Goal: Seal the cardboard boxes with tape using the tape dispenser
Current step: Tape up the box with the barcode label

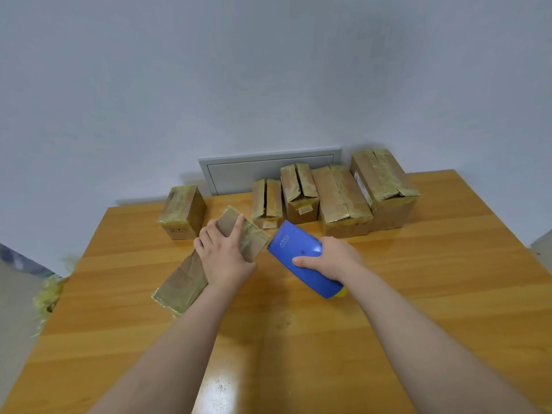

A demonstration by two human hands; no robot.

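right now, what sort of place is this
Probably a small packing station in a room: wooden table against a bare wall, taped boxes lined along it, a dispenser in the right hand.

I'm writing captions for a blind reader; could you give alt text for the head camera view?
A person's left hand holds a long cardboard box lying on a wooden table while the right hand grips a blue tape dispenser just beside it. Five more taped boxes stand along the table's far edge.
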